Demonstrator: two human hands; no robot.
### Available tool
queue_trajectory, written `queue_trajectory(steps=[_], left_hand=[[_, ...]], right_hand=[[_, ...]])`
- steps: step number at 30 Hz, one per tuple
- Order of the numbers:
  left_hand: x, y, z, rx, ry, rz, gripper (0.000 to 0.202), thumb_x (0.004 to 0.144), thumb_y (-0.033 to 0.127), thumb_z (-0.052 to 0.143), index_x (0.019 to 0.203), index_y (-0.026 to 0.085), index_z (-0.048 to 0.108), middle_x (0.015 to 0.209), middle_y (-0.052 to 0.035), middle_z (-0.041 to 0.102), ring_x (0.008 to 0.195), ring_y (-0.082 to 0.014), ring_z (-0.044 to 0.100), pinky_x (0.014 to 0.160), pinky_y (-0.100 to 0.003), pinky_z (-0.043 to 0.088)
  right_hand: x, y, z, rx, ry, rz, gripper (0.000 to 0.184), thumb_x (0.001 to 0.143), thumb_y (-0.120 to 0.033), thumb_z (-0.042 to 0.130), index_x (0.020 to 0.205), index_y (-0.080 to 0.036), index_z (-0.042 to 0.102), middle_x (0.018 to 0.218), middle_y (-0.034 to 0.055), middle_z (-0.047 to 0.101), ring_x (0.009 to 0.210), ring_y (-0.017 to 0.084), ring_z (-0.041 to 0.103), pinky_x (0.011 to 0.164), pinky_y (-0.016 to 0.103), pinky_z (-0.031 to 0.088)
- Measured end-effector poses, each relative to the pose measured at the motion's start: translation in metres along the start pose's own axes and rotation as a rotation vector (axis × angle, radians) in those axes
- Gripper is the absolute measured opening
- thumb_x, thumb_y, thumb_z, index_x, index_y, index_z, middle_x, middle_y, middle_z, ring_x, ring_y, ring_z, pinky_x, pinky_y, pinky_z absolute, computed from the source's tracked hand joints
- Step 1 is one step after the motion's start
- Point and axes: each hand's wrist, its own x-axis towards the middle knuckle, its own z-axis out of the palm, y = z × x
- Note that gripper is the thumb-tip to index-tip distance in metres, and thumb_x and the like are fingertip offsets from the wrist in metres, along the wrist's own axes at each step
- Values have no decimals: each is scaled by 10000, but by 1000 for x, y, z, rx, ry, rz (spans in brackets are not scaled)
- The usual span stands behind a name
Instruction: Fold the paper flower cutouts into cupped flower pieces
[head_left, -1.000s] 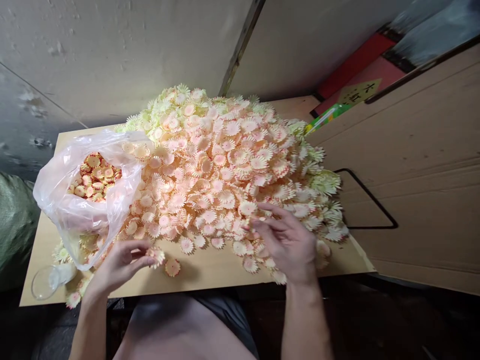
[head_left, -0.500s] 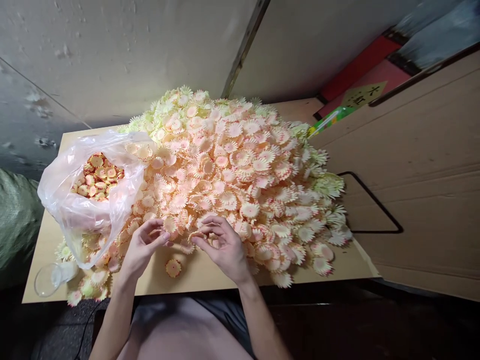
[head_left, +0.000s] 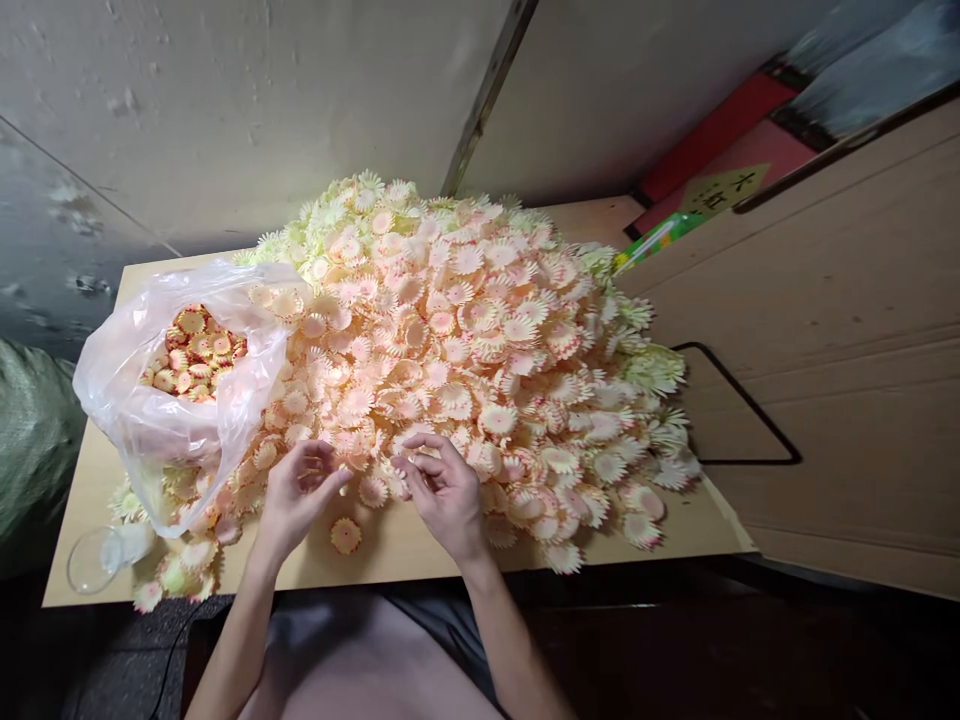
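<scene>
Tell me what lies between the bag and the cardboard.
In the head view, a heap of flowers fills most of the stretch from the bag to the cardboard; the left hand and right hand are at its near edge.

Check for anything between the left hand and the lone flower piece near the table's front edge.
Nothing visible stands in the way: only tabletop shows between the left hand and the lone flower piece.

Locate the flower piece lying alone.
In the head view, the flower piece lies left of centre on the board, close to the left hand, below its thumb tip.
</scene>
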Motion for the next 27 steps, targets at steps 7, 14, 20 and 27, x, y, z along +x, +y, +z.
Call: queue_trajectory(steps=[7, 14, 20, 27], left_hand=[[-6, -21, 7, 399, 3, 255, 203, 854, 231, 633, 1055, 202, 624, 1003, -67, 623, 806, -176, 674, 743, -319, 570], [-20, -12, -23, 722, -87, 233, 101, 843, 219, 632, 940, 218, 660, 919, -63, 676, 847, -227, 657, 755, -325, 513], [-29, -24, -20, 899, -174, 196, 144, 860, 128, 531, 863, 209, 651, 951, -80, 654, 971, -268, 588, 812, -360, 462], [-26, -11, -20, 440, -73, 145, 96, 890, 252, 581, 815, 207, 540, 771, -7, 578, 696, -152, 571, 665, -267, 448]], right_hand=[[0, 5, -3, -24, -50, 0, 248, 919, -392, 632, 1100, -227, 597, 651, -24, 632, 574, 139, 613, 579, 235, 495], [-2, 3, -7, -54, -33, -1, 336, 888, -394, 679, 1173, -219, 653, 644, -29, 626, 577, 131, 602, 612, 234, 521], [-1, -1, -5, -166, -70, -32, 281, 830, -399, 750, 1057, -236, 729, 910, 41, 763, 817, 183, 716, 747, 262, 556], [2, -7, -5, -181, -56, -206, 120, 933, -311, 641, 990, -248, 726, 943, 31, 756, 877, 170, 701, 807, 281, 540]])
